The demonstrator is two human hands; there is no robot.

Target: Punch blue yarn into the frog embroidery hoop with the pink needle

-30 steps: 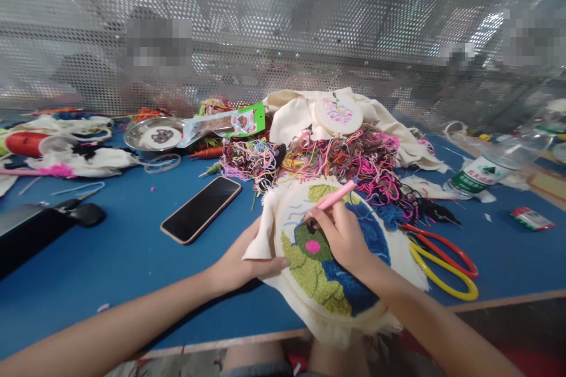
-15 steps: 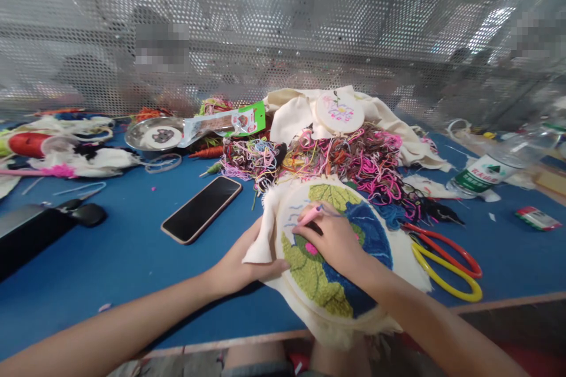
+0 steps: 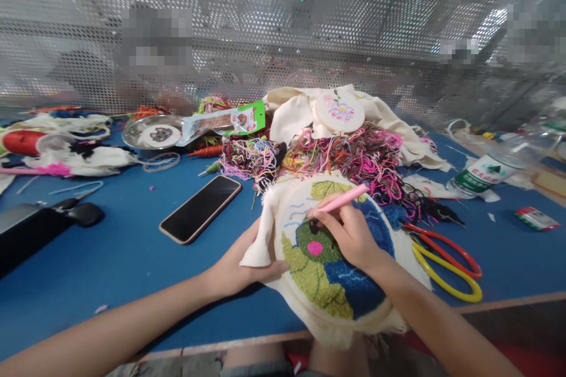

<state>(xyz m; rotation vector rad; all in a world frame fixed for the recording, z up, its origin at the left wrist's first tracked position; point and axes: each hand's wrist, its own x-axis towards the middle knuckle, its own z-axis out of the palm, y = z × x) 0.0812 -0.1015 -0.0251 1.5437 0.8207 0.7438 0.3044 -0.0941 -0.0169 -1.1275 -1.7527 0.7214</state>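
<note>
A round embroidery hoop (image 3: 305, 287) stands tilted at the table's front edge, its cream cloth worked with olive leaves, a green shape with a pink spot, and dark blue. My left hand (image 3: 236, 265) is closed on its left rim, thumb in front, the other fingers hidden behind a folded flap of cloth (image 3: 260, 244). Over the upper middle of the picture, my right hand (image 3: 356, 238) pinches a pink pen-shaped punch needle (image 3: 342, 197). Its lower end points at the top of the green shape; the fingers hide its tip, so contact with the cloth is unclear.
Tangled yarn (image 3: 345, 156) lies behind the hoop, below a smaller flower hoop (image 3: 339, 111). Scissors (image 3: 451, 259) with red and yellow handles lie to the right, near a plastic bottle (image 3: 481, 174). A phone (image 3: 201, 210) and a metal bowl (image 3: 132, 135) are on the left.
My right hand has shifted slightly right and turned, and the punch needle now leans out to the upper right. More of the green shape and pink spot shows. My left hand stays on the hoop.
</note>
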